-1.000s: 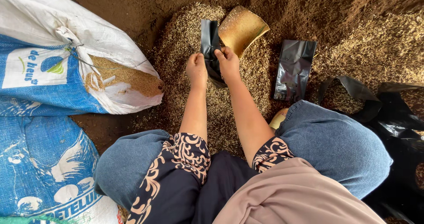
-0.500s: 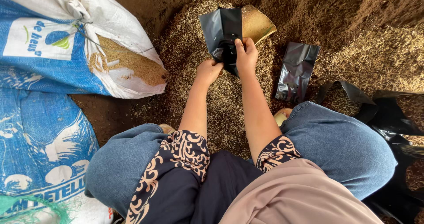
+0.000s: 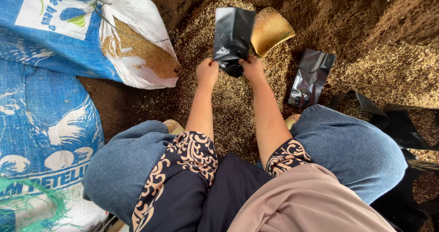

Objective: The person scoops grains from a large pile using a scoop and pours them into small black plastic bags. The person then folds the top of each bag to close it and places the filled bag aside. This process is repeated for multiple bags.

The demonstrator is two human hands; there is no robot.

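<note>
Fingertips of both hands hidden behind the black bag (image 3: 232,37); scoop (image 3: 270,29) partly covered by it; blue-white sacks (image 3: 50,99) cut by the left edge.

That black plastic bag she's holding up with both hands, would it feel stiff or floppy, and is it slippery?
Probably floppy: the black bag is creased and crumples where the left hand and right hand pinch its lower end. Likely light, since it looks flat and empty. Its glossy sheen suggests a smooth, somewhat slippery film, though husk dust from the pile might add grip.
</note>
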